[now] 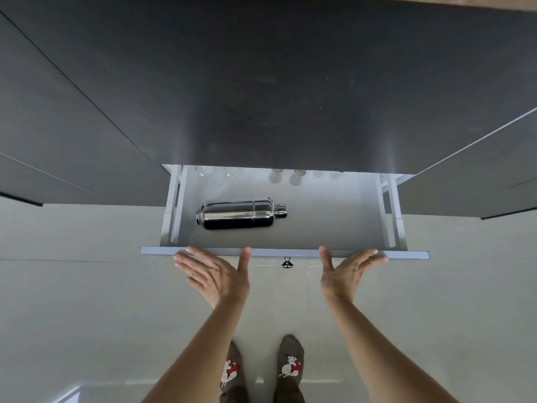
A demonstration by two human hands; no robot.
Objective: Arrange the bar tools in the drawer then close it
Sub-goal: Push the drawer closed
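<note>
A white drawer (334, 222) stands partly pulled out from under a dark countertop. A shiny steel cocktail shaker (241, 214) lies on its side in the drawer's left half, cap pointing right. Several clear glasses (287, 174) show at the back, partly hidden under the counter. My left hand (213, 271) and my right hand (345, 270) are both spread flat against the drawer's front panel (406, 255), one on each side of the small metal knob (287, 262). Neither hand holds anything.
The dark countertop (261, 82) overhangs the back of the drawer. Dark cabinet fronts (470, 181) flank it on both sides. Pale tiled floor (87, 301) lies below, with my two socked feet (261, 370) standing just behind the drawer front.
</note>
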